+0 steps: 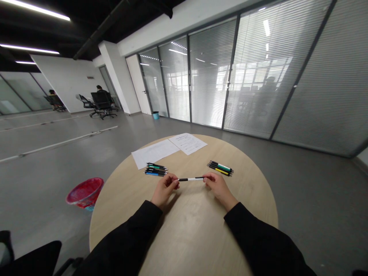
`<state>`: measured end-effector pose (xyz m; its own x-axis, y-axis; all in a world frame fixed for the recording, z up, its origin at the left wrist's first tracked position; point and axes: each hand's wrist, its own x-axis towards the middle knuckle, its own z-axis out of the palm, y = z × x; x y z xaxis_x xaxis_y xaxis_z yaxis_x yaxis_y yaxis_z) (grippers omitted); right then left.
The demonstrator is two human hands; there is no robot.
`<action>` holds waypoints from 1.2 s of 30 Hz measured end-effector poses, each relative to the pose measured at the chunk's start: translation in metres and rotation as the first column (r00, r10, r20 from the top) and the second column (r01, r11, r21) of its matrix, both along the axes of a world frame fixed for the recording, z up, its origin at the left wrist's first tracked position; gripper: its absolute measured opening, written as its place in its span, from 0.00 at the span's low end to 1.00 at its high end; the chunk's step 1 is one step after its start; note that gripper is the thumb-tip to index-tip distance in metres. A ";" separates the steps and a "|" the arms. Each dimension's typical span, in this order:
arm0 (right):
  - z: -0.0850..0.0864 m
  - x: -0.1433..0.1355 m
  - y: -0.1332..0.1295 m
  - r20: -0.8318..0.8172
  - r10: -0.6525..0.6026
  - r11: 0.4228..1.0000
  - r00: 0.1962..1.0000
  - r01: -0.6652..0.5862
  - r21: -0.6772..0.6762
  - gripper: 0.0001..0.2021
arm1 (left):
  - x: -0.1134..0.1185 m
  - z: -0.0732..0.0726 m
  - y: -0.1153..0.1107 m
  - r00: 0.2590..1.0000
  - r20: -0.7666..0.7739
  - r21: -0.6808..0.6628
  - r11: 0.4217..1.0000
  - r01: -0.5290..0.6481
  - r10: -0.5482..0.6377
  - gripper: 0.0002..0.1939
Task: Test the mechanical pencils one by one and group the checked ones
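Head view: round bench (184,234), pale wood-look top with faint grain and a soft sheen, smooth curved edge. Left grip (164,189), a bare hand, closed in a pinch of thumb and curled fingers on the dark end of a slim black-and-white pen (192,179). Right grip (219,188), likewise bare, pinching the pen's opposite end between thumb and fingertips. Pen lies level and straight across the gap between the two hands, near the middle of the bench; barrel a thin cylinder, black at the left, plain white through the middle, dark again by the right fingertips. Whether it touches the wood, cannot tell. Both forearms in matte black sleeves (126,234), cloth without visible pattern. Just beyond the left hand, a left pen group (155,169): slender black barrels with green and blue sections, laid roughly side by side. Beyond the right hand, a right pen group (220,168), set aslant, with green, white and yellow sections against black. Farther back, two thin flat paper sheets (155,153), white, the right one bearing print too small to read. Left of the bench, on smooth grey floor (120,143), a round red-lined basket (85,193), lining crinkled and glossy.
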<state>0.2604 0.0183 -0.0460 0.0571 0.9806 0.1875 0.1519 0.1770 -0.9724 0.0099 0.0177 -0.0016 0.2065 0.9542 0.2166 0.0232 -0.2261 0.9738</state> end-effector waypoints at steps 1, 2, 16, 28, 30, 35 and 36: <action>-0.001 0.001 0.001 -0.007 -0.008 1.000 1.000 0.008 0.000 0.13 | 0.000 -0.001 0.000 1.000 0.003 -0.008 1.000 0.005 -0.005 0.13; -0.002 0.001 0.002 -0.021 -0.015 1.000 1.000 0.015 0.000 0.13 | 0.000 -0.001 0.001 1.000 0.007 -0.016 1.000 0.004 -0.004 0.13; -0.005 0.004 0.005 -0.125 -0.034 0.999 0.992 0.037 0.020 0.11 | -0.001 -0.006 0.004 0.997 0.066 -0.030 0.998 -0.049 0.051 0.13; -0.007 0.008 0.002 0.007 -0.061 0.996 0.998 0.060 0.058 0.09 | -0.003 -0.014 0.007 0.999 0.038 -0.039 0.999 -0.011 0.013 0.13; -0.007 0.007 0.002 0.015 -0.060 0.996 0.998 0.059 0.064 0.09 | -0.003 -0.014 0.007 1.000 0.020 -0.036 0.999 -0.008 0.009 0.13; -0.009 0.007 0.002 0.035 -0.078 0.995 0.996 0.075 0.067 0.09 | -0.002 -0.014 0.006 1.000 -0.003 -0.030 0.999 -0.015 0.015 0.13; -0.009 0.007 0.002 0.036 -0.079 0.995 0.996 0.076 0.064 0.09 | -0.002 -0.014 0.006 1.000 -0.009 -0.026 0.999 -0.018 0.018 0.13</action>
